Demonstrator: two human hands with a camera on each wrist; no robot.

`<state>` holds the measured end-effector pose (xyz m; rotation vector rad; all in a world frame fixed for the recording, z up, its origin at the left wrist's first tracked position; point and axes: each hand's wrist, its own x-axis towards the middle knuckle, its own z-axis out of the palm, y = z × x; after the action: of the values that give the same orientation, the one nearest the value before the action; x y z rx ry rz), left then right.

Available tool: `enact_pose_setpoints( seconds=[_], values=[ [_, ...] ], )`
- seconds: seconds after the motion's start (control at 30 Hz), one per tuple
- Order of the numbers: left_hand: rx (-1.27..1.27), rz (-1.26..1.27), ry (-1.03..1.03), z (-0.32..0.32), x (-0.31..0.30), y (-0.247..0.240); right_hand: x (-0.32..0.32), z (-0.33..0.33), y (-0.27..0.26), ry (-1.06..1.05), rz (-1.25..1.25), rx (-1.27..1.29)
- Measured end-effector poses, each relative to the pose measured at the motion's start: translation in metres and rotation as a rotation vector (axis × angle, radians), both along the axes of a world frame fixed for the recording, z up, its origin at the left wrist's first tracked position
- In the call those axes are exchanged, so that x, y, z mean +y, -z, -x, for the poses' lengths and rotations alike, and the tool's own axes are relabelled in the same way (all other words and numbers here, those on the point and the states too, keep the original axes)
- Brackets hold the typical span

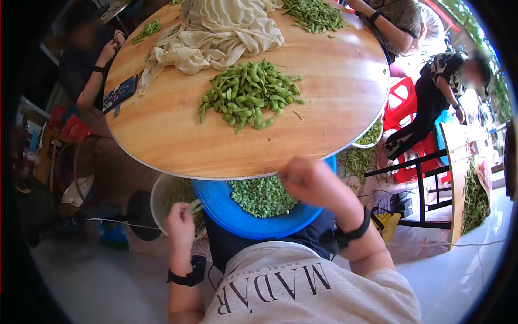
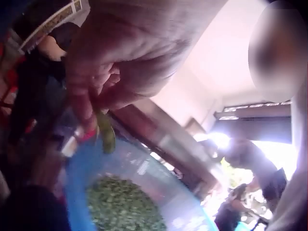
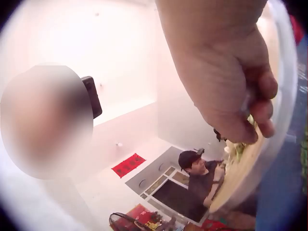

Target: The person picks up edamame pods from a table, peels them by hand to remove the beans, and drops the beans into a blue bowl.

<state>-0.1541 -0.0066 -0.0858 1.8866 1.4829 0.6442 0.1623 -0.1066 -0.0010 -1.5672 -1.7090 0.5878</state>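
Between thumb and fingers, the left hand (image 1: pixel 181 225) pinches green pods (image 1: pixel 195 206) by the blue basin's left side; one pod (image 2: pixel 107 134) hangs from the left hand (image 2: pixel 120 57) in its wrist view. Over the basin's back right rim is the right hand (image 1: pixel 308 181), blurred, with its fingers curled. No held thing can be made out in the right hand (image 3: pixel 226 91) in its wrist view. Shelled green beans (image 1: pixel 261 197) lie in the blue basin (image 1: pixel 216 218), which rests on the person's lap. A heap of pods (image 1: pixel 251 94) sits on the round wooden table (image 1: pixel 178 146).
A cream cloth (image 1: pixel 216 38) lies bunched towards the table's back, beside another pod pile (image 1: pixel 313 15). The dark patterned pouch (image 1: pixel 120 93) is at its left edge. A pale bucket (image 1: pixel 159 202) stands left of the basin. People are at the left, back right and far right.
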Motion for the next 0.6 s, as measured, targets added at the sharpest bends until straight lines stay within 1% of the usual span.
enact_pose_setpoints(
  seconds=[0.03,0.07,0.1,0.17,0.2,0.27,0.3,0.37,0.43,0.47,0.5,0.6],
  values=[
    [0.141,-0.141,-0.015,0.020,0.009,0.018,0.018,-0.009,-0.007,0.096,-0.030,-0.034],
    [0.278,-0.113,-0.015,0.029,0.013,0.014,0.039,-0.012,-0.004,0.290,-0.094,-0.060],
    [0.413,-0.089,-0.015,0.033,0.016,0.010,0.057,-0.020,0.004,0.285,-0.105,-0.136],
    [0.616,-0.249,-0.013,0.044,0.010,0.021,0.080,-0.033,0.017,0.272,-0.122,-0.287],
    [0.714,-0.330,-0.016,0.044,0.010,0.025,0.082,-0.036,0.015,0.234,-0.120,-0.283],
    [0.340,-0.089,0.048,0.022,0.012,-0.009,0.078,-0.041,0.013,0.156,-0.107,-0.275],
    [0.157,0.036,0.085,0.005,0.010,-0.034,0.072,-0.040,0.010,0.147,-0.095,-0.242],
    [-0.308,0.103,0.178,-0.050,-0.008,-0.080,0.056,-0.031,-0.005,0.121,-0.069,-0.172],
    [-0.327,-0.022,0.342,-0.091,-0.016,-0.106,0.041,-0.020,-0.017,-0.017,-0.104,-0.178],
    [-0.336,-0.068,0.420,-0.108,-0.013,-0.107,0.034,-0.013,-0.022,-0.085,-0.126,-0.179],
    [-0.345,-0.114,0.498,-0.121,-0.010,-0.108,0.025,-0.006,-0.029,-0.110,-0.134,-0.196],
    [-0.263,0.506,0.646,-0.141,-0.009,-0.121,0.000,0.009,-0.040,-0.166,-0.156,-0.257]
  ],
)
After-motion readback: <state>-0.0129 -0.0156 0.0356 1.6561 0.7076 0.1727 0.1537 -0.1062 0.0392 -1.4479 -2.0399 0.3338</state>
